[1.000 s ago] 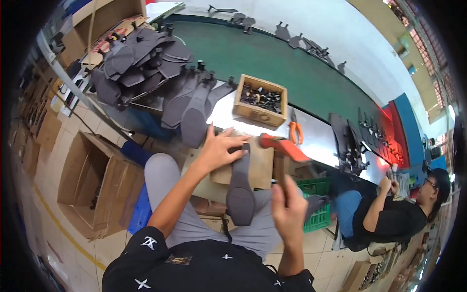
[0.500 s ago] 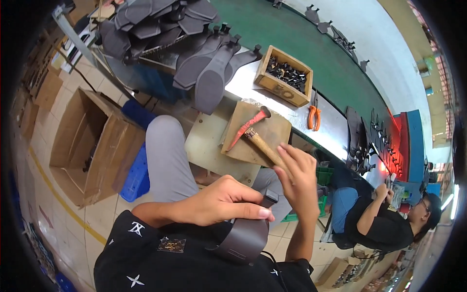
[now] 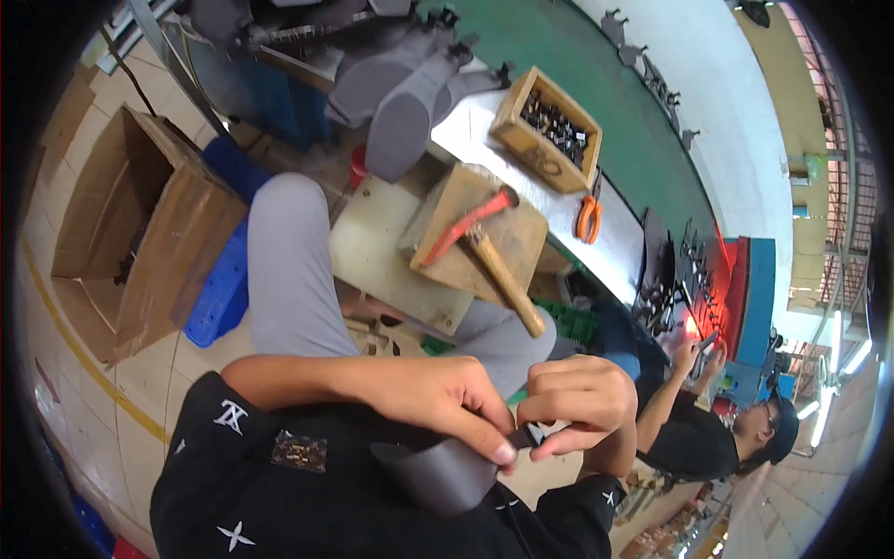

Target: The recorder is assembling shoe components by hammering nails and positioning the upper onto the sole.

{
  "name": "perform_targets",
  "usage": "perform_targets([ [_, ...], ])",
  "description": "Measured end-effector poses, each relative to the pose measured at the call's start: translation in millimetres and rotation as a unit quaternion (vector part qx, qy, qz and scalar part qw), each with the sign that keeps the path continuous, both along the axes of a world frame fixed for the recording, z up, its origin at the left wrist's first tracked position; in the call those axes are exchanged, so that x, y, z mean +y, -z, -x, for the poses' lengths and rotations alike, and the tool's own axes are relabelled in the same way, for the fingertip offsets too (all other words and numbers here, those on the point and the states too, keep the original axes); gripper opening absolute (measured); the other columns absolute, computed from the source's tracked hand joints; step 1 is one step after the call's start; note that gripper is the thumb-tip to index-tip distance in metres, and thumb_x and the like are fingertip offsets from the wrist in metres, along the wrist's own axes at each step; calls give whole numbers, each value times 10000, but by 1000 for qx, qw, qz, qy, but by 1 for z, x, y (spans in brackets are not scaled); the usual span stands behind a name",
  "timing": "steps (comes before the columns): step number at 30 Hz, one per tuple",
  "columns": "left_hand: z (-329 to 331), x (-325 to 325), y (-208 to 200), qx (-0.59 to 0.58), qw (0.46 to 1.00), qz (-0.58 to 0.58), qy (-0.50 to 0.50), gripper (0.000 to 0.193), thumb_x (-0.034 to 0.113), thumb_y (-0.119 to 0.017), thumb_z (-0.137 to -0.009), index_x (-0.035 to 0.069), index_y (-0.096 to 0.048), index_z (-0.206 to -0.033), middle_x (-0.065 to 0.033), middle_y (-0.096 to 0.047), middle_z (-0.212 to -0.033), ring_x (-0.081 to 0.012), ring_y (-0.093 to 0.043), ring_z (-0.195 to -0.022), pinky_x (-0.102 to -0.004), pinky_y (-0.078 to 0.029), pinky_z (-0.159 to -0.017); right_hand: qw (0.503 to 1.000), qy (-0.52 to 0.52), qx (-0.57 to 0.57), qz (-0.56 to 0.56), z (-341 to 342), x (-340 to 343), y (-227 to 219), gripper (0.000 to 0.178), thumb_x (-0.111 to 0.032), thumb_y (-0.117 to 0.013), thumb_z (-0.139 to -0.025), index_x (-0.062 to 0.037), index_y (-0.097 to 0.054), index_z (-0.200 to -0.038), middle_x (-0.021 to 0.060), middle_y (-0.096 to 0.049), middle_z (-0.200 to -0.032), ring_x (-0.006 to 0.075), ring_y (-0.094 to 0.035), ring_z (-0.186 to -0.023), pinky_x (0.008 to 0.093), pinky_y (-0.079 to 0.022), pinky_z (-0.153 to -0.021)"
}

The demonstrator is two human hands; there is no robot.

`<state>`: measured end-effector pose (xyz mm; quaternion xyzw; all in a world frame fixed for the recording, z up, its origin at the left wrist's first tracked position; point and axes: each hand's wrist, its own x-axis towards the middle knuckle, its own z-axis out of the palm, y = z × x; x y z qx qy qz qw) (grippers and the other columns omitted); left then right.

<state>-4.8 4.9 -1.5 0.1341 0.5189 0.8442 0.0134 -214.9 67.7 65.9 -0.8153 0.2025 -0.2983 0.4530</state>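
Just in front of my chest, my left hand (image 3: 447, 399) grips a dark brown shoe sole (image 3: 442, 477) near its small heel, thumb on top. The sole curves down toward my shirt. My right hand (image 3: 579, 402) is curled with finger and thumb closed at the heel's tip; any small part between them is hidden. Beyond the hands, a hammer (image 3: 507, 287) with a red head and wooden handle lies on a worn block (image 3: 438, 205). A wooden box (image 3: 549, 172) of small black pieces stands behind it, beside orange-handled pliers (image 3: 589, 219).
Stacked dark soles (image 3: 400, 130) lie at the far left of the bench. A green conveyor belt (image 3: 559, 56) carries more soles. On the floor at left are a cardboard box (image 3: 154, 270) and a blue crate (image 3: 219, 289). A co-worker (image 3: 698, 429) sits at the right.
My right hand has let go of the hammer, leaving it on the block, and has come to the sole's heel. My left hand still holds the sole. The view has shifted slightly.
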Motion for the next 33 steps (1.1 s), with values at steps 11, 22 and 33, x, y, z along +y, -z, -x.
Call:
perform_targets([
  [11,6,-86,19,-145,879,129,-436,361,161,-704,-925,-31,-625,-1221,7,-633,-1080,-69,-568,-963,-231,-474,-856,662,739,73,-101,130,60,104,268,-212,-587,-988,19,-649,-868,62,-593,-656,105,-535,-582,268,-421,-544],
  [22,60,-167,0,-146,596,557,-560,445,154,-675,-893,-65,-563,-1263,-249,-592,-1275,-369,-577,-1187,-395,-427,-1031,198,910,351,101,424,128,117,517,-382,-645,-904,-29,-538,-1265,229,-583,-1247,411,-590,-1104,542,-424,-974],
  [33,97,-104,-34,-16,517,673,-530,495,112,-746,-807,37,-584,-1269,-153,-547,-1364,-381,-440,-1337,-476,-307,-1136,609,755,135,202,355,6,-6,215,-149,-742,-829,28,-667,-923,49,-636,-669,93,-568,-601,273,-440,-563],
])
